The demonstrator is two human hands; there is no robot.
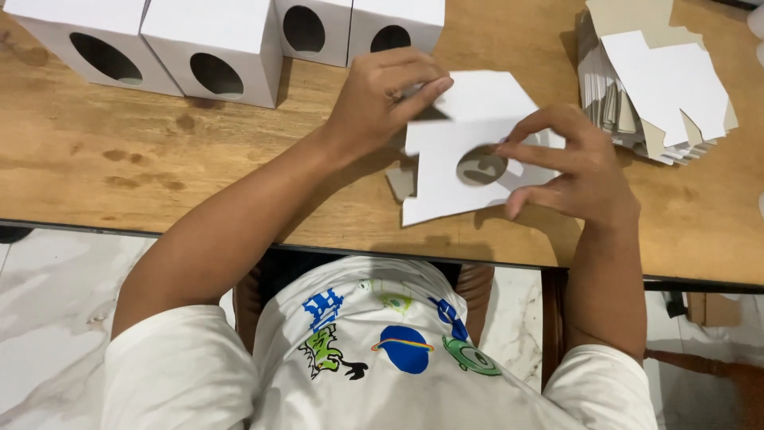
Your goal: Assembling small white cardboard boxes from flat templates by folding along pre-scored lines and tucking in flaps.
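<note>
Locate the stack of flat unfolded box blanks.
In the head view, the stack of flat blanks lies at the wooden table's upper right corner, just beyond the right hand.

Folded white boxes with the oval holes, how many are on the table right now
4, in a row along the table's far edge: one at far left, the next, a third and the rightmost above the left hand. All are cropped; more may be out of frame.
</note>
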